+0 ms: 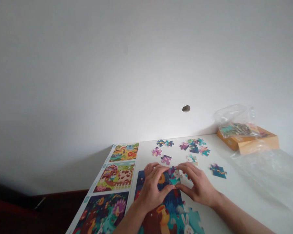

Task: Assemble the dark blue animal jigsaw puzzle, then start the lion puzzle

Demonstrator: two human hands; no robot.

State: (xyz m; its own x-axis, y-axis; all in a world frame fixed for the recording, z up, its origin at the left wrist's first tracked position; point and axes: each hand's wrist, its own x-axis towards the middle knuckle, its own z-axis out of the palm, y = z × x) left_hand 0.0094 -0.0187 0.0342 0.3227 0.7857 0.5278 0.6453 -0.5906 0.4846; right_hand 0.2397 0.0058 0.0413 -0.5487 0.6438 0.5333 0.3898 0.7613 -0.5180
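Note:
A partly joined jigsaw puzzle [169,201] lies on the table, dark blue with brown, orange and teal animal figures and a white rabbit at its lower right. At its upper right edge is a teal and purple puzzle piece [175,175] between both my hands. My left hand [152,183] reaches over the joined part, thumb and index finger closed on the piece's left side. From the other side, my right hand [197,183] pinches the same piece with thumb and index finger. The fingertips cover parts of its edges, so how far it is joined cannot be told.
Loose puzzle pieces [166,159] lie beyond my hands, with a joined pair [218,171] to the right. A reference picture sheet [116,175] lies at the left edge. Toward the back right, a plastic bag of pieces [239,128] rests on an orange box [256,143], near loose clear plastic [271,172].

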